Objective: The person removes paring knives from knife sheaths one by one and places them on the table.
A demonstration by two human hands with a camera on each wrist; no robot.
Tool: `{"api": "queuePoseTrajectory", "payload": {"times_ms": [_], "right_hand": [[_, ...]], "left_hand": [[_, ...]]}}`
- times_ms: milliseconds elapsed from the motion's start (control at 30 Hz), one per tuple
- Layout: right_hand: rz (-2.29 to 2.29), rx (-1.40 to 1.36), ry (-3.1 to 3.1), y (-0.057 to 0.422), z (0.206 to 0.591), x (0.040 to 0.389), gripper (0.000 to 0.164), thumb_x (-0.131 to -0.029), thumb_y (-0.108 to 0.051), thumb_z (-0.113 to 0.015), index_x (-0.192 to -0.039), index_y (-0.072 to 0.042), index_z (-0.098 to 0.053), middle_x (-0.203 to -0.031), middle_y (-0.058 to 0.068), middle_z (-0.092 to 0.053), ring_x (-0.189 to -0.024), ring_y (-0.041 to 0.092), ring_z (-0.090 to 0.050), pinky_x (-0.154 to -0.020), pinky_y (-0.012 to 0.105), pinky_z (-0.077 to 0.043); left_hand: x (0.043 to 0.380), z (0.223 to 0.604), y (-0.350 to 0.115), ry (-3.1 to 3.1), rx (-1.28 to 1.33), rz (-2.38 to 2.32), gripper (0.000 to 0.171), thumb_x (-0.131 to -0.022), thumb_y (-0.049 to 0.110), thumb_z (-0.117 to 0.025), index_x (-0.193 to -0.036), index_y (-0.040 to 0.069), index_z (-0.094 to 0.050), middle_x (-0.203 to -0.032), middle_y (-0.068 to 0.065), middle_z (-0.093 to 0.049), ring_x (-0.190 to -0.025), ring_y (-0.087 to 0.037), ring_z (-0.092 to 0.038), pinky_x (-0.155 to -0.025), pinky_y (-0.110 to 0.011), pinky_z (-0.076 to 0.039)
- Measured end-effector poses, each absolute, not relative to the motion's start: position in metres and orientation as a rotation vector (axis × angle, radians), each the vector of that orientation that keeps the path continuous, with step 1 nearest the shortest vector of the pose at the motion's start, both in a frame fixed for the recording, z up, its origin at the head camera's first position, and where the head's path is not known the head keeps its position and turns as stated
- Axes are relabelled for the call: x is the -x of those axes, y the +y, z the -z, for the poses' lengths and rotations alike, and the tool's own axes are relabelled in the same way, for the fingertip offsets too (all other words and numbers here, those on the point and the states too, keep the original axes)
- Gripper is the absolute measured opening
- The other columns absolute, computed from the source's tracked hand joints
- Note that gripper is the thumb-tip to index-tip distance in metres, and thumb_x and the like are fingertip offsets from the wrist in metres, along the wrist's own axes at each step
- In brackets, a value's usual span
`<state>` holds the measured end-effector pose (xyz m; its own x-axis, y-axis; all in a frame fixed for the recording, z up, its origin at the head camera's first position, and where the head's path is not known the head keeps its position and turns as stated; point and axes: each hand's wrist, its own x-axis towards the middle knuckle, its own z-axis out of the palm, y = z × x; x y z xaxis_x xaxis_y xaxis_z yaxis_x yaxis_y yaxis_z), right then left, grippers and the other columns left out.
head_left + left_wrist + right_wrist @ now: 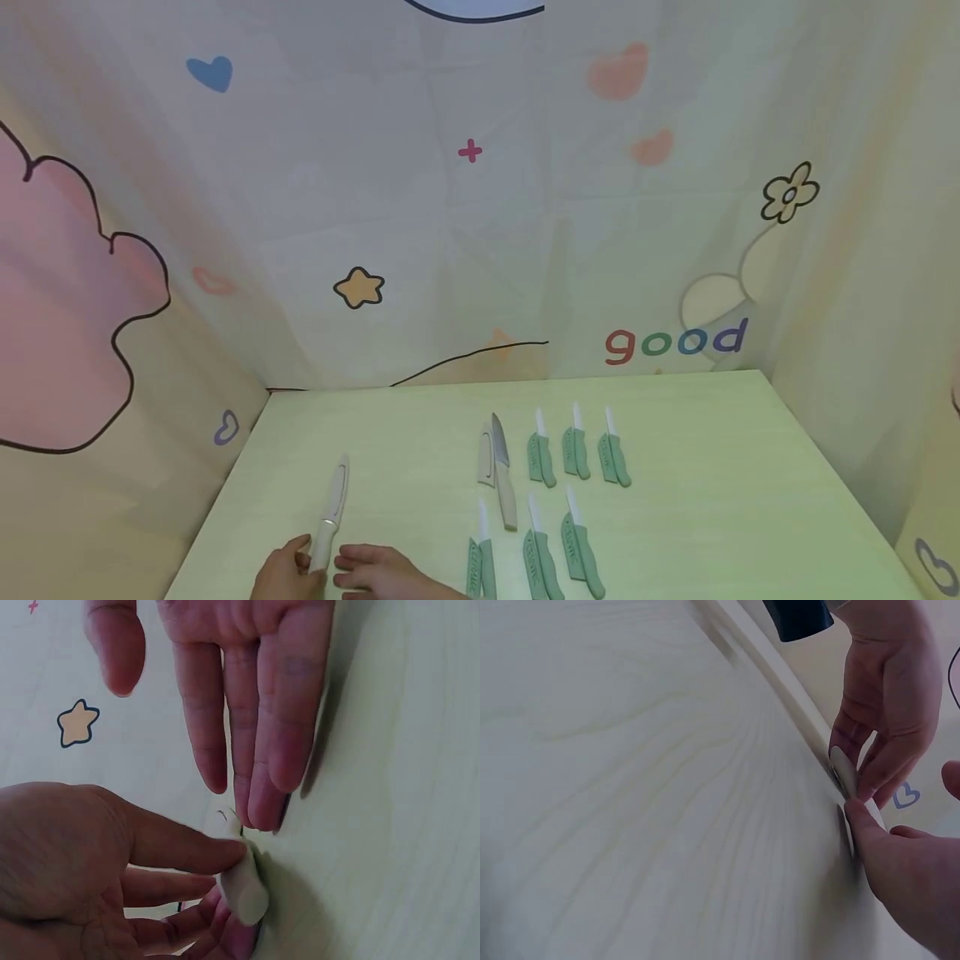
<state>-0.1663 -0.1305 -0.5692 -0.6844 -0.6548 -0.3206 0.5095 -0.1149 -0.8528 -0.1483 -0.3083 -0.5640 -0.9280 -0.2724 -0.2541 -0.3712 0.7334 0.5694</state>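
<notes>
A white-handled knife [325, 540], its blade covered by a pale sheath [339, 490], lies at the left of the table and points away. My left hand [288, 572] pinches its handle between thumb and fingers, as the left wrist view also shows at the handle's rounded end [247, 900]. Just right of the handle is my right hand [386, 573], its fingers straight and side by side. In the left wrist view the right fingers [202, 720] reach down close beside the knife. The right wrist view has both hands near the slim white handle [843, 769].
Mid-table, a beige-handled knife [506, 492] with a bare grey blade lies beside its beige sheath [486, 457]. Several green-handled knives [619, 460] with white blades lie in two rows, each beside a green sheath [570, 546]. A printed curtain [495, 250] hangs behind the table.
</notes>
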Motion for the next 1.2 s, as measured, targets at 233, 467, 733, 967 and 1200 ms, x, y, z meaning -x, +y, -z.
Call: {"api": "queuePoseTrajectory", "payload": {"times_ms": [233, 467, 733, 967, 1200], "right_hand": [[1.914, 0.182, 1.29, -0.125, 0.574, 0.168, 0.044, -0.091, 0.002, -0.052, -0.134, 0.01, -0.047, -0.13, 0.02, -0.057, -0.111, 0.024, -0.057, -0.1, 0.044, -0.047], [1.904, 0.193, 1.347, -0.118, 0.571, 0.163, 0.043, -0.09, 0.0, -0.055, -0.132, 0.003, -0.053, -0.128, 0.014, -0.06, -0.103, 0.024, -0.061, -0.093, 0.039, -0.054], [1.974, 0.171, 1.383, -0.108, 0.563, 0.16, 0.041, -0.09, -0.005, -0.057, -0.13, -0.004, -0.057, -0.118, 0.006, -0.063, -0.093, 0.023, -0.064, -0.087, 0.037, -0.057], [1.969, 0.167, 1.514, -0.094, 0.559, 0.162, 0.04, -0.088, -0.006, -0.058, -0.129, -0.004, -0.058, -0.11, 0.004, -0.062, -0.079, 0.025, -0.066, -0.074, 0.032, -0.06], [1.984, 0.21, 1.663, -0.077, 0.559, 0.166, 0.03, -0.094, -0.007, -0.058, -0.123, 0.0, -0.061, -0.1, 0.006, -0.061, -0.074, 0.023, -0.065, -0.067, 0.038, -0.062]], "left_hand": [[0.15, 0.576, -0.301, 2.684, 0.622, -1.019, 0.054, -0.073, 0.012, -0.076, -0.12, -0.01, -0.058, -0.081, -0.008, -0.062, -0.072, -0.019, -0.058, -0.065, -0.037, -0.052], [0.146, 0.559, -0.29, 2.616, 0.625, -1.086, 0.06, -0.072, 0.01, -0.076, -0.122, -0.011, -0.05, -0.09, -0.014, -0.063, -0.077, -0.022, -0.061, -0.071, -0.042, -0.054], [0.135, 0.547, -0.277, 2.592, 0.549, -1.338, 0.07, -0.068, 0.016, -0.085, -0.121, -0.007, -0.045, -0.092, -0.013, -0.06, -0.078, -0.022, -0.063, -0.065, -0.037, -0.054], [0.132, 0.542, -0.256, 2.513, 0.465, -1.55, 0.073, -0.07, 0.018, -0.086, -0.122, -0.005, -0.042, -0.095, -0.017, -0.056, -0.077, -0.026, -0.063, -0.063, -0.038, -0.056], [0.136, 0.542, -0.237, 2.38, 0.381, -1.677, 0.07, -0.075, 0.012, -0.082, -0.125, -0.005, -0.036, -0.1, -0.02, -0.055, -0.077, -0.025, -0.063, -0.06, -0.039, -0.058]]}}
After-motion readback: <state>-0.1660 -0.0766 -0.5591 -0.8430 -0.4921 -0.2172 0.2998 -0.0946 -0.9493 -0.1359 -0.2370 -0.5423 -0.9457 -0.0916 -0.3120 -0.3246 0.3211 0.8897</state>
